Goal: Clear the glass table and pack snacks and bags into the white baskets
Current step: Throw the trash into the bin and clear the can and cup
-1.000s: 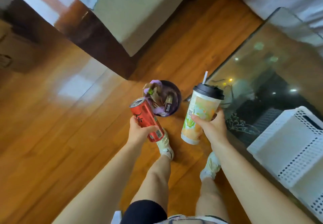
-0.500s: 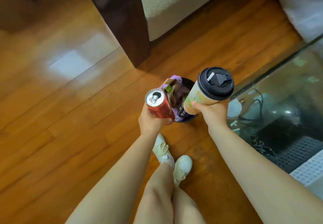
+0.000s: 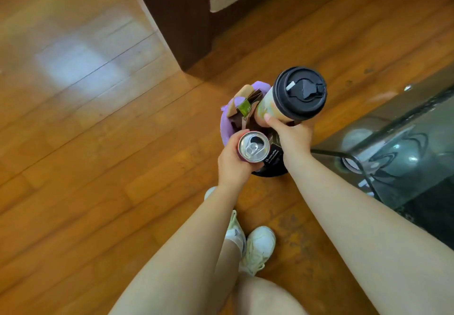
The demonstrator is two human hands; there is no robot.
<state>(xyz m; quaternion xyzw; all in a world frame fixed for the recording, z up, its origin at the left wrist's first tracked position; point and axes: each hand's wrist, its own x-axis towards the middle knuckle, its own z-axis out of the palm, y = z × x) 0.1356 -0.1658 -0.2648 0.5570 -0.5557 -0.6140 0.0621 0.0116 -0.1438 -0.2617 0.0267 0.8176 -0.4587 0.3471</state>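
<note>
Head view: the left hand grips an opened can directly above the bin. The right hand holds a lidded cup over the bin's far side. The glass table lies right of the bin.

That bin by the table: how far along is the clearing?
Done: the bin already holds wrappers. In hand: the left hand grips an opened can and the right hand a lidded cup, both over the bin. Left: dropping them; no baskets in view.
</note>
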